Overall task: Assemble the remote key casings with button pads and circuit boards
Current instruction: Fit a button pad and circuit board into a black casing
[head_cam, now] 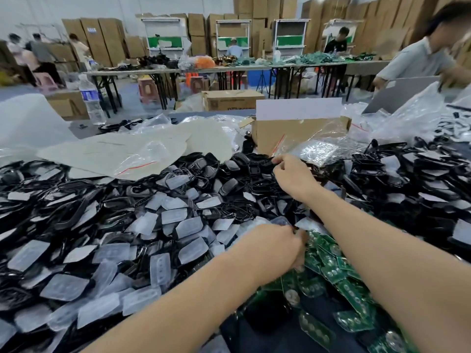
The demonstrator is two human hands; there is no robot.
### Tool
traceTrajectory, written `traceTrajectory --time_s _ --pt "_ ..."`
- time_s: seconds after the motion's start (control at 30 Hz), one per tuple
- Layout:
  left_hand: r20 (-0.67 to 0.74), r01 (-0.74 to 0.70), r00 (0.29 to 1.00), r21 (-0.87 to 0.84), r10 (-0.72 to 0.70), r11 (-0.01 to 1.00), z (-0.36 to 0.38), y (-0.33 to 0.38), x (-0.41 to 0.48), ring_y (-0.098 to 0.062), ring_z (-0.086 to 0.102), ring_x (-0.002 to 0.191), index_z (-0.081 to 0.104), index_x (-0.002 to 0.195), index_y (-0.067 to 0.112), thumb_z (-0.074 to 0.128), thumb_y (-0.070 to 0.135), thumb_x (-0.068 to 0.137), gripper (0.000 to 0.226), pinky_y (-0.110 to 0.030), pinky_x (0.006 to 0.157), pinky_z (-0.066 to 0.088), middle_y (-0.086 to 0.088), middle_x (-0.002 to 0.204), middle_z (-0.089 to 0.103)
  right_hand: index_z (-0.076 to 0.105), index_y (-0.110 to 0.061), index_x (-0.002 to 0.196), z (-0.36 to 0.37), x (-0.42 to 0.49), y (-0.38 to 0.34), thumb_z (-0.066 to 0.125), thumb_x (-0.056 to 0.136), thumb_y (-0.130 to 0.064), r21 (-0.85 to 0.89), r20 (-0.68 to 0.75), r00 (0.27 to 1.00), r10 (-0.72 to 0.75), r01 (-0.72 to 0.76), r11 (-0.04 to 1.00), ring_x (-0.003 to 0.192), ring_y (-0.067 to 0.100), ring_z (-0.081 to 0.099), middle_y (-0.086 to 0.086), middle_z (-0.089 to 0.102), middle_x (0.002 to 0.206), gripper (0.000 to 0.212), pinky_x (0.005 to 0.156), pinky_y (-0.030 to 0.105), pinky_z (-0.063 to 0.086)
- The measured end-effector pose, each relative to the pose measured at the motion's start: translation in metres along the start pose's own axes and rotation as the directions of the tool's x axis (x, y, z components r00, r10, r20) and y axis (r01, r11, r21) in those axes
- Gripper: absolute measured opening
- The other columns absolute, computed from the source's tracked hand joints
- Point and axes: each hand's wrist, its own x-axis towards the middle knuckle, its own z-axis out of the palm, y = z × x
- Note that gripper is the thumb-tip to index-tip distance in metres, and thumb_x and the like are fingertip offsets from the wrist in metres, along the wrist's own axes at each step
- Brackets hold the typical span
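The 3 kinds of part lie in heaps on the worktop (84, 129), each within arm's reach, probably so one seated person can draw from all of them without shifting; black casings (254, 171) are heaped at the far middle and right, translucent button pads (178, 215) spread over the near left, and green circuit boards (339, 266) sit nearest, at the right. The right grip (293, 178) is stretched out to the casings, its fingertips pinching 1 black casing at the top of the heap, which looks like picking a shell to start a unit. The left grip (275, 247) is curled where pads meet boards; I cannot tell whether it holds anything. The cardboard box (293, 135) behind is unmarked on the face shown; the water bottle (91, 100) has a blue label, too blurred to read, as is the print on the carton (230, 100) on the floor.
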Motion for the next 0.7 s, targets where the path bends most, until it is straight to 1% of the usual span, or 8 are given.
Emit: traceTrajectory --time_s 0.13,0.27,0.37,0.43,0.5,0.57,0.63,0.7 --pt "-0.038 0.080 0.994 -0.389 -0.103 0.918 -0.015 -0.032 -0.010 -0.018 0.051 0.054 0.050 0.082 0.010 0.044 0.030 0.103 0.030 -0.031 0.050 0.042 -0.001 0.066 0.052 0.053 -0.012 0.138 0.013 0.028 -0.002 0.046 0.102 -0.015 -0.100 0.045 0.999 -0.025 0.029 0.995 0.119 0.029 0.055 0.010 0.060 0.129 0.037 0.098 0.036 0.044" --pt "0.009 0.090 0.993 -0.673 -0.113 0.734 -0.032 -0.066 -0.026 -0.009 0.031 0.042 0.042 0.066 0.013 0.049 0.031 0.104 0.042 -0.018 0.043 0.028 0.004 0.053 0.039 0.049 -0.011 0.144 0.033 0.052 -0.010 0.046 0.102 -0.017 -0.194 0.132 0.990 -0.042 0.067 0.979 0.130 0.034 0.049 0.018 0.053 0.142 0.042 0.110 0.040 0.039" --pt "0.058 0.099 0.995 -0.768 -0.084 0.633 -0.037 -0.090 -0.032 -0.005 0.038 0.045 0.054 0.069 0.021 0.047 0.043 0.104 0.042 -0.022 0.047 0.037 0.009 0.052 0.047 0.050 -0.013 0.143 0.050 0.066 -0.011 0.045 0.101 -0.017 -0.218 0.140 0.987 -0.077 0.106 0.970 0.130 0.037 0.049 0.019 0.053 0.142 0.043 0.109 0.043 0.040" --pt "0.053 0.094 0.995 -0.810 -0.087 0.579 -0.040 -0.108 -0.034 -0.005 0.055 0.059 0.069 0.088 0.027 0.045 0.048 0.104 0.035 -0.024 0.058 0.047 0.008 0.071 0.067 0.053 -0.015 0.141 0.058 0.076 -0.009 0.043 0.101 -0.018 -0.224 0.102 0.988 -0.118 0.138 0.965 0.127 0.037 0.050 0.017 0.054 0.139 0.041 0.106 0.045 0.041" --pt "-0.003 0.088 0.986 -0.835 -0.164 0.544 -0.036 -0.135 -0.030 0.002 0.064 0.073 0.072 0.100 0.035 0.044 0.047 0.104 0.031 -0.015 0.064 0.049 0.016 0.088 0.073 0.054 -0.016 0.139 0.063 0.088 -0.005 0.042 0.101 -0.019 -0.249 0.058 0.986 -0.154 0.163 0.955 0.127 0.036 0.049 0.016 0.055 0.138 0.040 0.107 0.046 0.040" --pt "-0.071 0.178 0.920 -0.803 -0.386 0.569 -0.024 -0.170 -0.016 -0.002 0.062 0.061 0.071 0.096 0.034 0.043 0.049 0.103 0.033 -0.023 0.056 0.050 0.013 0.078 0.071 0.048 -0.018 0.145 0.068 0.101 0.000 0.039 0.104 -0.025 -0.298 0.047 0.985 -0.166 0.172 0.939 0.136 0.036 0.039 0.016 0.051 0.145 0.043 0.115 0.047 0.031" --pt "-0.104 0.354 0.773 -0.749 -0.626 0.561 -0.005 -0.211 0.002 0.001 0.050 0.047 0.068 0.091 0.026 0.044 0.046 0.104 0.034 -0.028 0.051 0.039 0.013 0.062 0.062 0.035 -0.020 0.155 0.073 0.113 0.007 0.035 0.106 -0.037 -0.333 0.105 0.985 -0.139 0.166 0.928 0.147 0.034 0.026 0.015 0.038 0.157 0.051 0.122 0.050 0.019" --pt "-0.047 0.510 0.665 -0.700 -0.745 0.499 0.014 -0.251 0.016 -0.007 0.058 0.064 0.068 0.099 0.021 0.043 0.040 0.106 0.031 -0.028 0.060 0.036 0.005 0.071 0.062 0.021 -0.025 0.160 0.082 0.121 0.011 0.029 0.106 -0.050 -0.350 0.178 0.981 -0.081 0.140 0.926 0.152 0.034 0.016 0.013 0.024 0.165 0.060 0.124 0.051 0.011"
